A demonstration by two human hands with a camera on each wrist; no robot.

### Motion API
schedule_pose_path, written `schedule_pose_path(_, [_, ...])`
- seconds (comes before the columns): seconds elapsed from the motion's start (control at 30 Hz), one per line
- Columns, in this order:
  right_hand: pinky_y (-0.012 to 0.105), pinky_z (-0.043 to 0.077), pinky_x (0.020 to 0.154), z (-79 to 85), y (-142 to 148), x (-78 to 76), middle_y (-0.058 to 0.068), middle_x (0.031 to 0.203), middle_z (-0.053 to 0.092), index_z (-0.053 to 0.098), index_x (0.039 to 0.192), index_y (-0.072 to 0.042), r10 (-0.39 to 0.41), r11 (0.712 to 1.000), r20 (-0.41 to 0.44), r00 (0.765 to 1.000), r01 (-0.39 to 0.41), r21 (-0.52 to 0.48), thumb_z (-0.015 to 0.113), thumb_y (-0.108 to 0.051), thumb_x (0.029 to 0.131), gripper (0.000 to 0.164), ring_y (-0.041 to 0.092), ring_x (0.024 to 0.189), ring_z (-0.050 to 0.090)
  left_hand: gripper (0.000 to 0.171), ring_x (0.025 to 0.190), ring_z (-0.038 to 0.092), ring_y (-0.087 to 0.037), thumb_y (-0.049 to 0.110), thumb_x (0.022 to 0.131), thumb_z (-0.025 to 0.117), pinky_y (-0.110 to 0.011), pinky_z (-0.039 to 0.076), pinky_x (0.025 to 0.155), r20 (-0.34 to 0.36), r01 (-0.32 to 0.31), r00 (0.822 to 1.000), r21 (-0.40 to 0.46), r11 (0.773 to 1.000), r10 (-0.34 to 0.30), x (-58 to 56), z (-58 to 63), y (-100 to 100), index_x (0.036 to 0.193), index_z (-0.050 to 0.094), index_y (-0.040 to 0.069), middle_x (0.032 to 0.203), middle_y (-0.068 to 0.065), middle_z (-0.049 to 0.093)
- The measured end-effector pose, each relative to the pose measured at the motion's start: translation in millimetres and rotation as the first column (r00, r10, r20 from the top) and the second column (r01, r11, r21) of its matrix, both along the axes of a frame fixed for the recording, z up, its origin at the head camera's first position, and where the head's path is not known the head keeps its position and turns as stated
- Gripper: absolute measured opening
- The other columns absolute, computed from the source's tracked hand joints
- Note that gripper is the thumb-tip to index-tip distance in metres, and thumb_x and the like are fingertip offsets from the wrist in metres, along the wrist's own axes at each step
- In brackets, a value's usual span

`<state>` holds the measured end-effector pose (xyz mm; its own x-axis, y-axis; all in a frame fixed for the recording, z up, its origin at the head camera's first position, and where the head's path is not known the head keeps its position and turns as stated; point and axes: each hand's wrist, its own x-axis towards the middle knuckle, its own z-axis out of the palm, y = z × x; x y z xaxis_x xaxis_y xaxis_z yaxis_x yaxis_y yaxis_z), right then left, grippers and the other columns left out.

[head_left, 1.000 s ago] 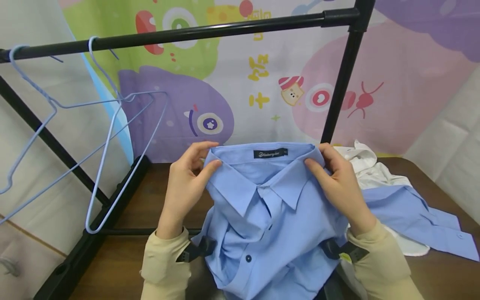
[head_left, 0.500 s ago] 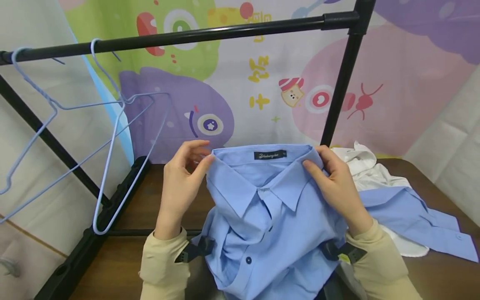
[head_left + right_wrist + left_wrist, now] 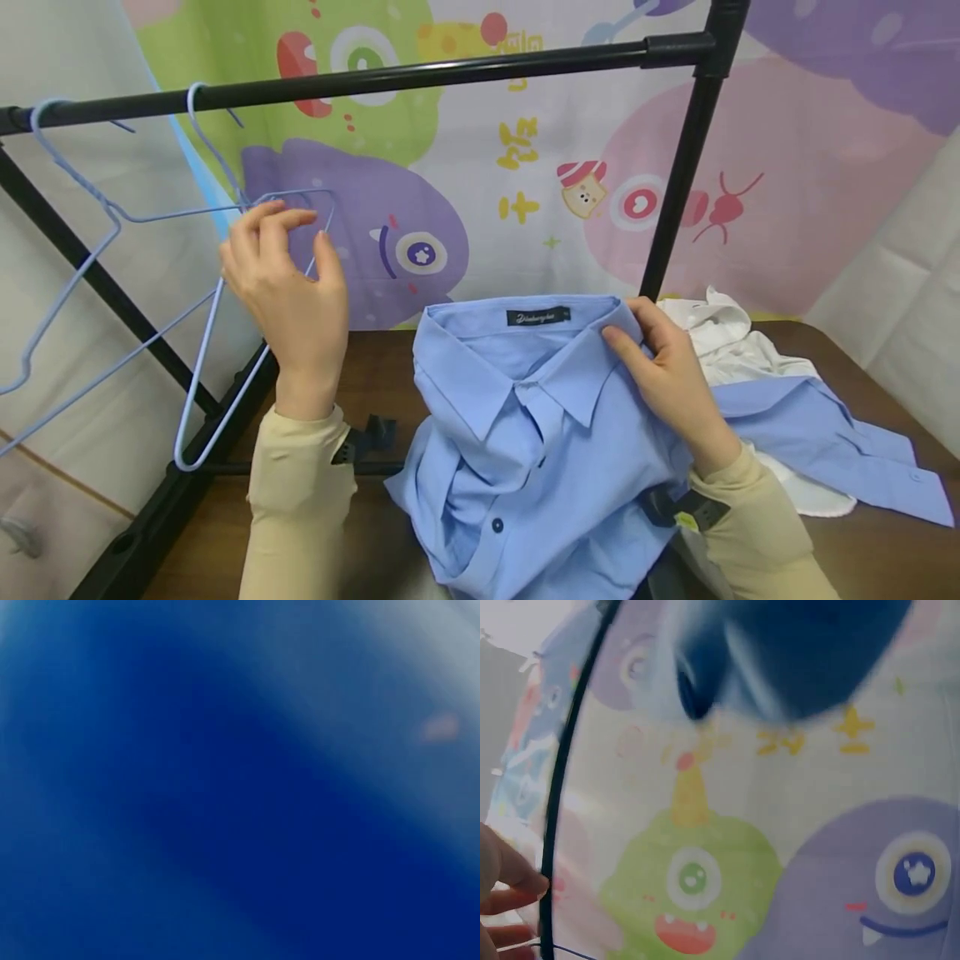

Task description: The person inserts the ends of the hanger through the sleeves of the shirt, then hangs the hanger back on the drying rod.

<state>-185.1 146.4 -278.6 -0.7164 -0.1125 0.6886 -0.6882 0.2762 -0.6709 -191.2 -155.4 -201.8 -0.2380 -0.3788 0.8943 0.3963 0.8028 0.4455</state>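
On my head feed, the black neck label (image 3: 537,316) inside the blue dress shirt (image 3: 540,442) bears white cursive script; I make out an initial D, little more. Yellow characters (image 3: 517,154) on the cartoon backdrop (image 3: 510,267) I can't read reliably.

- A small enclosed indoor corner is shown; whether it is part of a home, shop or workshop cannot be told.
- The background is covered by a cartoon-printed sheet (image 3: 487,250).
- The left and right of the frame are closed off by pale panels (image 3: 885,275).
- Blue hangers (image 3: 198,367) are hung from a black rack (image 3: 450,76) at a brown counter (image 3: 862,558).
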Motion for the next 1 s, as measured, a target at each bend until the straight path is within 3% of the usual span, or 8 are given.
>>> schedule_pose_path(0.17, [0.016, 0.04, 0.07, -3.7, -0.2, -0.9, -0.009, 0.088, 0.059, 0.058, 0.103, 0.0, -0.011, 1.0, 0.022, 1.0, 0.011, 0.005, 0.054, 0.0, 0.088, 0.015, 0.005, 0.078, 0.052, 0.034, 0.121, 0.032, -0.02, 0.013, 0.082, 0.059, -0.029, 0.017, 0.105, -0.011, -0.126, 0.992, 0.025, 0.992, 0.126, -14.6, 10.5, -7.6, 0.115, 0.053, 0.005, 0.134, -0.005, 0.038])
schedule_pose_path(0.27, [0.016, 0.039, 0.07, -6.1, -0.4, -3.4, -0.009, 0.087, 0.059, 0.058, 0.102, -0.001, -0.013, 1.0, 0.032, 0.999, 0.012, 0.01, 0.054, -0.002, 0.088, 0.014, 0.005, 0.078, 0.052, 0.043, 0.123, 0.029, -0.019, 0.018, 0.084, 0.058, -0.03, 0.015, 0.105, 0.059, -0.226, 0.973, 0.045, 0.973, 0.224, -18.8, 17.4, -11.2, 0.124, 0.046, 0.008, 0.134, -0.005, 0.037])
schedule_pose_path(0.4, [0.015, 0.039, 0.073, -9.4, -1.2, -7.2, -0.008, 0.088, 0.059, 0.059, 0.1, -0.001, -0.022, 0.999, 0.033, 0.999, 0.021, 0.029, 0.055, -0.003, 0.089, 0.013, 0.004, 0.08, 0.052, 0.047, 0.122, 0.031, -0.022, 0.03, 0.089, 0.05, -0.033, 0.016, 0.104, 0.259, -0.365, 0.903, 0.043, 0.93, 0.343, -21.9, 29.5, -16.0, 0.13, 0.038, 0.01, 0.132, -0.007, 0.038])
schedule_pose_path(0.5, [0.015, 0.039, 0.074, -12.3, -1.6, -9.3, -0.006, 0.09, 0.059, 0.059, 0.101, -0.002, -0.028, 0.998, 0.035, 0.999, 0.027, 0.053, 0.054, -0.004, 0.089, 0.013, 0.004, 0.081, 0.052, 0.044, 0.119, 0.038, -0.021, 0.033, 0.092, 0.043, -0.034, 0.024, 0.101, 0.38, -0.388, 0.86, 0.057, 0.92, 0.34, -24.5, 38.3, -20.4, 0.129, 0.037, 0.012, 0.127, -0.006, 0.044])
schedule_pose_path(0.57, [0.014, 0.039, 0.074, -14.2, -1.7, -10.8, -0.003, 0.09, 0.06, 0.059, 0.1, -0.002, -0.03, 0.998, 0.032, 0.999, 0.028, 0.065, 0.055, -0.004, 0.089, 0.012, 0.003, 0.081, 0.053, 0.04, 0.115, 0.043, -0.021, 0.032, 0.092, 0.042, -0.034, 0.03, 0.097, 0.412, -0.374, 0.858, 0.091, 0.923, 0.307, -26.6, 43.2, -23.8, 0.127, 0.039, 0.012, 0.12, -0.005, 0.049])
schedule_pose_path(0.67, [0.014, 0.039, 0.075, -16.7, -1.8, -13.3, 0.0, 0.091, 0.059, 0.059, 0.099, -0.002, -0.027, 0.997, 0.019, 0.999, 0.025, 0.074, 0.055, -0.002, 0.088, 0.012, 0.003, 0.082, 0.053, 0.034, 0.106, 0.052, -0.021, 0.028, 0.093, 0.041, -0.036, 0.039, 0.088, 0.414, -0.35, 0.87, 0.135, 0.927, 0.268, -28.9, 48.3, -29.2, 0.123, 0.042, 0.012, 0.109, -0.003, 0.054])
schedule_pose_path(0.8, [0.014, 0.039, 0.076, -18.6, -2.0, -14.9, 0.003, 0.091, 0.059, 0.059, 0.099, -0.001, -0.032, 0.996, 0.019, 0.999, 0.031, 0.08, 0.055, -0.002, 0.088, 0.011, 0.002, 0.083, 0.052, 0.029, 0.098, 0.058, -0.026, 0.026, 0.093, 0.041, -0.04, 0.043, 0.08, 0.408, -0.347, 0.875, 0.147, 0.927, 0.263, -30.8, 50.5, -35.3, 0.116, 0.05, 0.009, 0.101, -0.005, 0.059])
schedule_pose_path(1.0, [0.013, 0.038, 0.076, -22.8, -1.3, -16.3, 0.005, 0.094, 0.06, 0.058, 0.103, -0.002, -0.059, 0.99, 0.047, 0.997, 0.052, 0.134, 0.056, -0.006, 0.089, 0.015, 0.001, 0.084, 0.051, 0.029, 0.1, 0.06, -0.03, 0.026, 0.092, 0.042, -0.045, 0.043, 0.082, 0.424, -0.347, 0.869, 0.15, 0.926, 0.257, -30.6, 50.9, -41.2, 0.11, 0.057, 0.008, 0.104, -0.008, 0.065])
